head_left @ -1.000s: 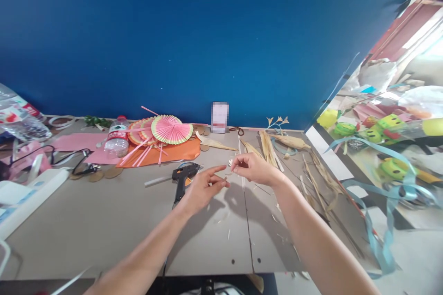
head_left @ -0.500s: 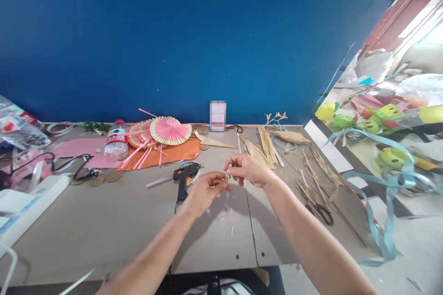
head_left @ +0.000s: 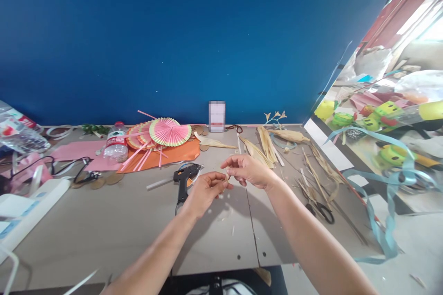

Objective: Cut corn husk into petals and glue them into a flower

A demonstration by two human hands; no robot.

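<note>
Over the middle of the table, a small pale piece that looks like dried corn husk [head_left: 227, 177] stands between my fingertips. My left hand [head_left: 206, 190] pinches its lower part between thumb and fingers. From the right, my right hand [head_left: 247, 171] has its thumb and curled fingers at the upper end, the index finger a little raised. Most of the piece is hidden by the fingers. Left of my hands lies a black hot glue gun [head_left: 184, 178] with a glue stick in its back. Longer dried husks [head_left: 267, 146] lie behind my right hand.
Scissors [head_left: 320, 209] lie among dry strips at the right. At the back left are pleated paper fans [head_left: 170, 132] on an orange sheet and a plastic bottle [head_left: 116, 142]. A white power strip [head_left: 44, 205] runs along the left edge. A phone [head_left: 217, 116] leans against the blue wall.
My right index finger has lifted and straightened slightly away from the small piece. My left hand stays nearly in place. The view has shifted a little.
</note>
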